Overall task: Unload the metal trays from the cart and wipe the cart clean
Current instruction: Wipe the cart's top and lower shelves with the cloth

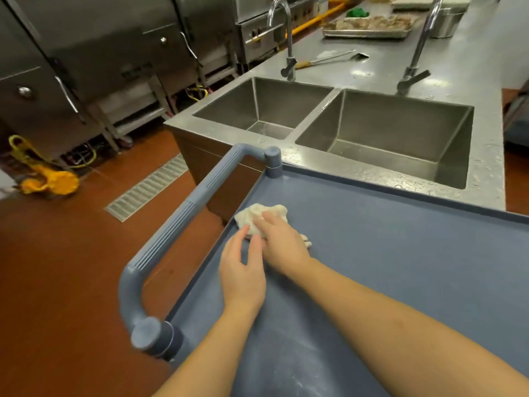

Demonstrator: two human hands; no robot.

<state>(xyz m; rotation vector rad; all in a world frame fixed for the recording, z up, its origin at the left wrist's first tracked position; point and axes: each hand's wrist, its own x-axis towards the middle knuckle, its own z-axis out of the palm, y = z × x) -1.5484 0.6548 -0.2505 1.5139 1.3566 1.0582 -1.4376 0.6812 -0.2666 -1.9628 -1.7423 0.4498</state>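
Blue-grey plastic utility cart, rigid with a smooth flat top, parked against the steel sink counter, best steered by its ribbed tubular handle; crumpled white cloth, soft and light, near the handle-side rim, pressed under the flat-fingered right grip, left grip flat alongside and holding nothing; no legible markings.
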